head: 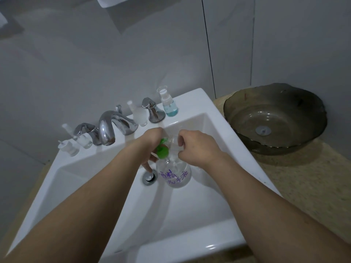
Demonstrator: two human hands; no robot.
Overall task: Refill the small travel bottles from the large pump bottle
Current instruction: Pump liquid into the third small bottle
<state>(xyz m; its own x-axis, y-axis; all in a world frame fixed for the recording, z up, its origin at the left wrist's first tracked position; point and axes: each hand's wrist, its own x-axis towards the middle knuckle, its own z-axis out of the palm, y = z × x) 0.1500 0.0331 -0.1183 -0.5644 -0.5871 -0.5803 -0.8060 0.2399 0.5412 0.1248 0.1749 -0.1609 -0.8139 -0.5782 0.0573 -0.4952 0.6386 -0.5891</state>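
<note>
Left hand (152, 143) grips green pump (162, 149); right hand (195, 147) holds travel bottle (175, 144) touching the nozzle, over upright pump bottle (175, 174).

The sink (190, 103) is white. The tap (108, 128) is shiny silver. The big bottle (175, 174) is clear with purple writing and a green top (162, 150). One little bottle (169, 105) holds blue liquid. The bowl (275, 118) is smoky grey-brown.
</note>
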